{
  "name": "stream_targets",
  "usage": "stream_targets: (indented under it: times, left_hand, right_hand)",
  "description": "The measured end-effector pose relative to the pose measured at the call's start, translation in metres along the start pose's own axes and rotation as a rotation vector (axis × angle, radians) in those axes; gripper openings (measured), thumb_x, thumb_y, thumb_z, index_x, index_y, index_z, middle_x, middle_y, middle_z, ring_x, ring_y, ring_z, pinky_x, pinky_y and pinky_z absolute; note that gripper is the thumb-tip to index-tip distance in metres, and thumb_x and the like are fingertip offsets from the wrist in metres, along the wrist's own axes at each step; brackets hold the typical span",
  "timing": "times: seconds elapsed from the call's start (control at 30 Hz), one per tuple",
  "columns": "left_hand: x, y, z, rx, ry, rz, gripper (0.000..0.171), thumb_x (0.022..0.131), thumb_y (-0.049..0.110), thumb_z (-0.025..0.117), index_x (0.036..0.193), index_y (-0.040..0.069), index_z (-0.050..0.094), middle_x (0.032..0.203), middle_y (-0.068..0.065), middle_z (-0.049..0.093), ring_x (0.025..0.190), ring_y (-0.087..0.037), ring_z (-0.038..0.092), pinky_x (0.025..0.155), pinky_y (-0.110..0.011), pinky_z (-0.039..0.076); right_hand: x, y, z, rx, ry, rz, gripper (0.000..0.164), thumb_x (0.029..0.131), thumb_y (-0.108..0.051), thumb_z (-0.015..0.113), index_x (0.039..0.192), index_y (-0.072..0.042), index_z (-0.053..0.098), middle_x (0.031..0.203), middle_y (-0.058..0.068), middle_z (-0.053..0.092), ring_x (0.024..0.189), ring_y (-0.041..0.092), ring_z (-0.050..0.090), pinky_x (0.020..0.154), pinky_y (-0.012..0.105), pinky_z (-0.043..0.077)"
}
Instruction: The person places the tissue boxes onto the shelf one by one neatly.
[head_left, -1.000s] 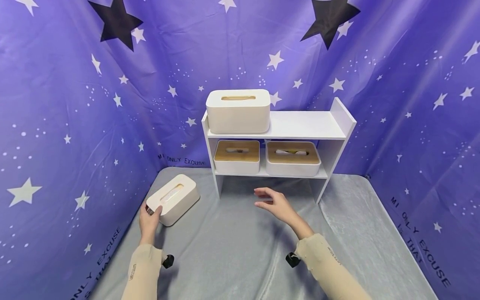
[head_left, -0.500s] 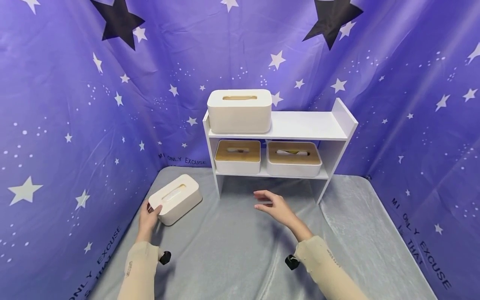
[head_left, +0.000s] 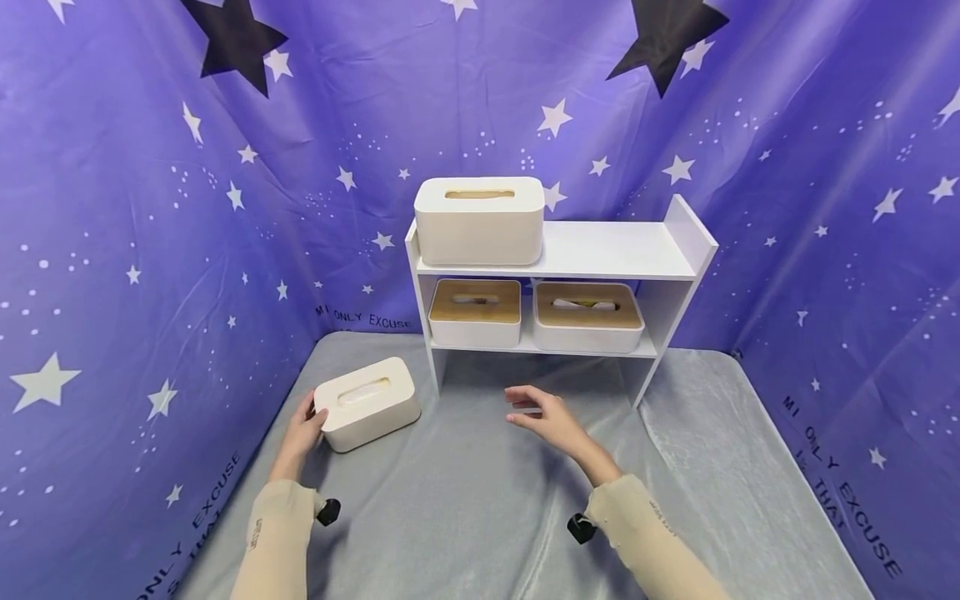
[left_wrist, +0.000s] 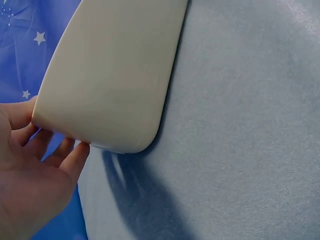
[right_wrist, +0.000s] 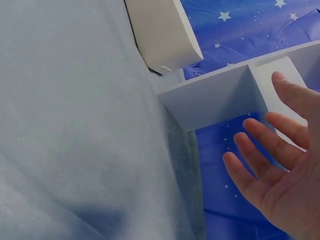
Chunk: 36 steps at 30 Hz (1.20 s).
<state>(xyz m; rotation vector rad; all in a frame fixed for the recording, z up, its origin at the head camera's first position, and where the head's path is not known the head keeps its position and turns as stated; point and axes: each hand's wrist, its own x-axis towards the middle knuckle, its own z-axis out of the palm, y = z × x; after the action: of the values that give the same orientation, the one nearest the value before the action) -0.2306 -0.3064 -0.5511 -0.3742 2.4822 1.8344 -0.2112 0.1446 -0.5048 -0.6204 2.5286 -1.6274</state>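
Observation:
A cream tissue box (head_left: 367, 402) lies on the grey cloth (head_left: 465, 500) at the left, its slot facing up. My left hand (head_left: 306, 427) holds its near left end. In the left wrist view the thumb and fingers of my left hand (left_wrist: 35, 165) wrap round the rounded end of the tissue box (left_wrist: 115, 70). My right hand (head_left: 543, 412) hovers open over the cloth in front of the white shelf (head_left: 600, 250), touching nothing. The right wrist view shows the right hand (right_wrist: 270, 165) with its fingers spread, close to the shelf's leg (right_wrist: 215, 97), and the tissue box (right_wrist: 162, 32) beyond.
A second cream box (head_left: 478, 221) stands on the shelf's top at the left. Two white boxes with wooden lids (head_left: 475, 312) (head_left: 587, 315) fill the lower level. Purple star-print curtains (head_left: 112, 250) wall in the table on three sides.
The left hand has turned the tissue box and slid it to the right, toward the shelf. The right hand has stayed almost in place.

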Motion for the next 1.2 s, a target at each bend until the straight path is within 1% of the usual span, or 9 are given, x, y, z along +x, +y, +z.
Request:
stream_targets:
  times: [0.1, 0.17, 0.23, 0.3, 0.33, 0.6, 0.83, 1.07, 1.2]
  left_hand:
    - [0.001, 0.000, 0.002, -0.012, -0.046, -0.012, 0.065, 0.105, 0.005, 0.041, 0.158, 0.000, 0.004, 0.163, -0.029, 0.007, 0.153, -0.043, 0.010, 0.127, -0.050, 0.017]
    - [0.001, 0.000, 0.003, -0.018, -0.078, -0.021, 0.064, 0.106, 0.006, 0.040, 0.159, 0.002, 0.004, 0.164, -0.027, 0.007, 0.154, -0.041, 0.010, 0.124, -0.035, 0.030]
    - [0.000, 0.001, 0.005, -0.021, -0.109, -0.018, 0.064, 0.106, 0.006, 0.039, 0.159, 0.001, 0.003, 0.164, -0.028, 0.007, 0.154, -0.041, 0.011, 0.110, -0.016, 0.038]
    - [-0.002, 0.004, 0.007, -0.014, -0.131, -0.012, 0.063, 0.106, 0.007, 0.039, 0.159, 0.000, 0.004, 0.164, -0.028, 0.008, 0.153, -0.040, 0.012, 0.089, -0.003, 0.037]
    - [-0.003, 0.004, 0.007, -0.005, -0.141, -0.010, 0.063, 0.106, 0.007, 0.039, 0.159, 0.000, 0.005, 0.164, -0.028, 0.009, 0.153, -0.040, 0.013, 0.080, 0.000, 0.034]
    - [-0.009, 0.006, 0.014, -0.036, -0.208, -0.009, 0.064, 0.106, 0.006, 0.041, 0.159, 0.001, 0.006, 0.163, -0.030, 0.010, 0.152, -0.039, 0.015, 0.080, -0.002, 0.038]
    - [-0.012, 0.005, 0.019, -0.022, -0.256, -0.012, 0.064, 0.106, 0.009, 0.042, 0.160, 0.003, 0.008, 0.164, -0.028, 0.010, 0.152, -0.038, 0.015, 0.101, -0.016, 0.040]
    - [-0.015, 0.004, 0.026, -0.050, -0.292, -0.002, 0.064, 0.106, 0.011, 0.043, 0.160, 0.003, 0.009, 0.165, -0.026, 0.011, 0.152, -0.037, 0.016, 0.091, -0.006, 0.038]
    - [-0.017, 0.003, 0.032, -0.037, -0.295, -0.006, 0.064, 0.106, 0.013, 0.044, 0.160, 0.005, 0.011, 0.165, -0.026, 0.014, 0.151, -0.036, 0.020, 0.097, -0.011, 0.040]
  right_hand:
    - [-0.001, 0.001, 0.005, 0.009, -0.005, 0.020, 0.044, 0.091, -0.016, 0.072, 0.131, -0.001, 0.061, 0.131, 0.021, 0.064, 0.120, 0.043, 0.061, 0.099, 0.047, 0.056]
    - [-0.001, 0.003, 0.010, 0.017, -0.009, 0.020, 0.045, 0.091, -0.015, 0.072, 0.132, 0.001, 0.059, 0.132, 0.023, 0.063, 0.121, 0.043, 0.061, 0.100, 0.047, 0.056]
    - [0.000, 0.005, 0.015, 0.030, -0.010, 0.016, 0.047, 0.091, -0.015, 0.073, 0.132, 0.003, 0.059, 0.133, 0.025, 0.061, 0.122, 0.043, 0.060, 0.100, 0.050, 0.055]
    - [0.000, 0.007, 0.020, 0.031, -0.009, 0.001, 0.048, 0.090, -0.015, 0.073, 0.131, 0.005, 0.058, 0.133, 0.027, 0.061, 0.121, 0.044, 0.060, 0.100, 0.051, 0.055]
    - [0.001, 0.008, 0.023, 0.036, -0.008, -0.006, 0.048, 0.090, -0.014, 0.073, 0.131, 0.006, 0.058, 0.133, 0.027, 0.060, 0.121, 0.044, 0.060, 0.100, 0.052, 0.054]
    - [0.002, 0.012, 0.039, 0.042, -0.008, -0.005, 0.051, 0.090, -0.016, 0.074, 0.134, 0.005, 0.057, 0.136, 0.025, 0.059, 0.123, 0.042, 0.059, 0.100, 0.050, 0.054]
    - [0.004, 0.016, 0.050, 0.059, 0.005, 0.002, 0.054, 0.089, -0.014, 0.074, 0.136, 0.005, 0.055, 0.139, 0.025, 0.056, 0.124, 0.045, 0.057, 0.102, 0.056, 0.052]
    - [0.004, 0.009, 0.058, 0.044, 0.008, 0.014, 0.053, 0.090, -0.008, 0.072, 0.137, 0.008, 0.053, 0.140, 0.029, 0.054, 0.126, 0.047, 0.055, 0.102, 0.057, 0.051]
    - [0.003, 0.003, 0.059, 0.048, -0.005, 0.010, 0.054, 0.090, -0.004, 0.071, 0.137, 0.013, 0.050, 0.141, 0.033, 0.051, 0.126, 0.050, 0.054, 0.101, 0.056, 0.051]
